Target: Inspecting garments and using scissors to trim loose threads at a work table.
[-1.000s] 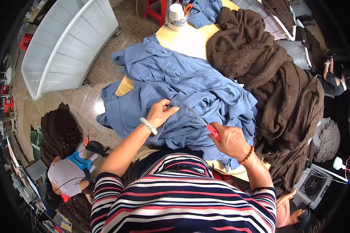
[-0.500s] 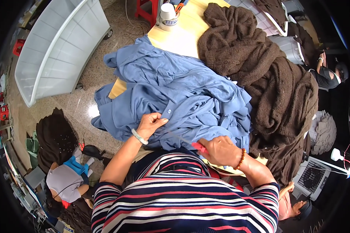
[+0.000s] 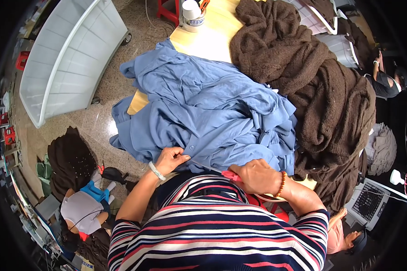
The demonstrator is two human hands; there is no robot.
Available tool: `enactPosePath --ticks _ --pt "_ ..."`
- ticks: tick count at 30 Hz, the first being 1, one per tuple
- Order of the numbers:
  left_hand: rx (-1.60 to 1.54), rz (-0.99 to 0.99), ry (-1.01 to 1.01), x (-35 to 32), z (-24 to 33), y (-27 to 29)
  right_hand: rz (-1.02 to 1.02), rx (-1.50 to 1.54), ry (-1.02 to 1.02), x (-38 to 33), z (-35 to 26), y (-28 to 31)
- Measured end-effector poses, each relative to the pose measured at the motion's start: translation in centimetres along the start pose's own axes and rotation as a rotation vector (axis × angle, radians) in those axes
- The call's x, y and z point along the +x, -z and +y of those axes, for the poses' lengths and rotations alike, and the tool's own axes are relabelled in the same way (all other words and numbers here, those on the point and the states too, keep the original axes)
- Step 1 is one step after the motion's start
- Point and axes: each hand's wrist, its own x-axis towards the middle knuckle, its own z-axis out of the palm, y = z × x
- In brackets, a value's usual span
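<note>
Counted at the station: two working hands, one red-handled tool [image 3: 230,175], one heap of blue cloth [image 3: 199,95] and one heap of brown knit [image 3: 312,86], both heaps on one pale wooden table [image 3: 208,43]. From where I stand I cannot tell how many garments make up the blue heap. One white-topped container [image 3: 192,18] stands at the far end of the table; one wheeled bin [image 3: 72,58] is on the floor at the far left. Three other people are present: one near left [image 3: 82,210], two at the right.

Compared with half a second ago, the left hand [image 3: 168,161] has drawn nearer to the wearer's body, and a buttoned edge of the blue cloth has come with it. The right hand [image 3: 257,176] remains close to the body, tool pointing left.

Hand condition: the left has thumb and forefinger closed on the blue edge, other fingers curled. The right is wrapped firmly round the red handle, its thin shaft reaching toward the left fingertips; contact with the cloth cannot be confirmed.

Blue cloth: at the table's middle, left of the brown knit; matte, rumpled, deeply folded, overhanging the left side. One small round button [image 3: 191,147] shows plainly beside the left hand.
</note>
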Motion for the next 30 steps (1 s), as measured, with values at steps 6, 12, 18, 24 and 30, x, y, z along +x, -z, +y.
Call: enactPosePath --ticks 6,12,18,24,30 --pt "0.147 0.135 -0.072 -0.6 1.3 -1.4 0.343 0.227 0.011 3.6 3.2 0.0" --pt "0.047 0.542 -0.133 2.4 6.7 -1.6 0.272 0.188 -0.14 4.9 5.5 -3.4" --pt "-0.542 0.391 0.182 9.6 3.7 -0.8 0.294 0.142 -0.121 3.8 4.7 -2.8" --pt "-0.555 0.406 0.109 7.5 2.0 -2.0 0.169 0.095 -0.194 2.5 3.4 -0.2" --pt "-0.606 0.357 0.033 7.9 0.8 -2.1 0.185 0.045 -0.111 8.9 2.5 2.3"
